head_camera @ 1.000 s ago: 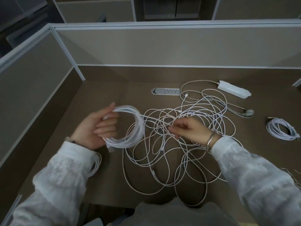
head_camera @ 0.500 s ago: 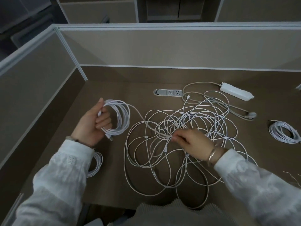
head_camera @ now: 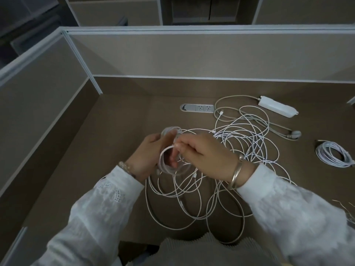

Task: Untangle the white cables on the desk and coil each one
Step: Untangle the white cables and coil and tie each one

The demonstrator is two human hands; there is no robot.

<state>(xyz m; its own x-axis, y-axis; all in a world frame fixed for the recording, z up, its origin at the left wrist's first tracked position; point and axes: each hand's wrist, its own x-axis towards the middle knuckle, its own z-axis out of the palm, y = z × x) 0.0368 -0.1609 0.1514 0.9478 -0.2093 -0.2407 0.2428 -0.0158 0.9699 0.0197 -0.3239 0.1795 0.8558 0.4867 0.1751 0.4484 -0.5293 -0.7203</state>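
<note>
White cable fills the middle of the brown desk [head_camera: 119,131]: a loose tangle of white cables [head_camera: 247,143] spreads from the far right, near the power strip, down to the near edge by the person's body. Above the left part of that tangle the two hands meet. The left hand [head_camera: 148,156] grips a partly wound coil [head_camera: 169,164], its fingers curled through the ring of loops so that the coil hangs around them, with the thumb side towards the far wall. The right hand [head_camera: 201,152] sits just to the right of the coil and touches it, fingertips pressed together in a pinch on a strand at the coil's upper rim; which strand of the tangle it is cannot be told. From the coil a single line of cable runs right, back into the tangle lying under and behind the right wrist.

Well apart from both hands, at the right edge of the desk, lies a finished coil [head_camera: 334,154], flat on the surface. Farther back, a white power strip [head_camera: 276,109] lies at an angle, its thicker grey cord [head_camera: 236,97] looping to a plug [head_camera: 294,134] beside the tangle. A recessed socket panel [head_camera: 197,108] is set into the desk behind the hands. Both arms wear white lace sleeves [head_camera: 99,204], the right wrist carries a metal bangle [head_camera: 237,171], and the left a beaded bracelet [head_camera: 125,167]. Beige partition walls [head_camera: 192,54] enclose the desk at the back and left.
</note>
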